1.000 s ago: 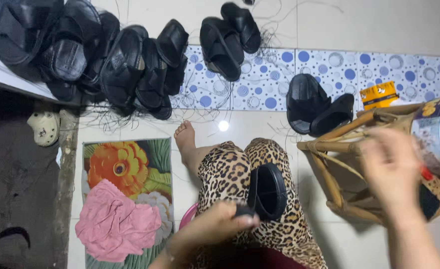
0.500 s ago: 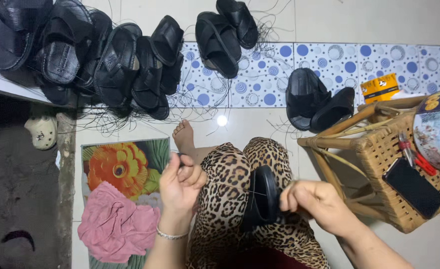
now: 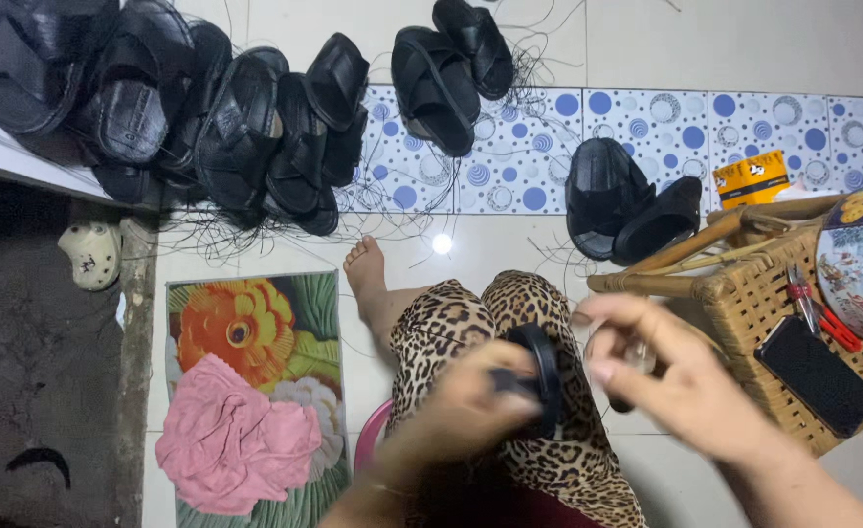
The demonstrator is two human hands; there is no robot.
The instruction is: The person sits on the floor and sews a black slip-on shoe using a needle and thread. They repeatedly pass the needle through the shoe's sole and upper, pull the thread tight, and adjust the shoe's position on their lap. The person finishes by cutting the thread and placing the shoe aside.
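Between blurred fingers point(image 3: 495, 386), black sandal point(image 3: 541, 376).

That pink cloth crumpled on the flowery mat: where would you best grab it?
Probably pinch the pink cloth at its raised, bunched middle, coming straight down from above. It lies in a loose heap on the floral mat, so the folds stand up and offer a grip; its edges lie flat.

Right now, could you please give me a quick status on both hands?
Left hand grips black leather sandal on lap. Right hand raised beside it, blurred, pinching something small. Woven wicker stool close right.
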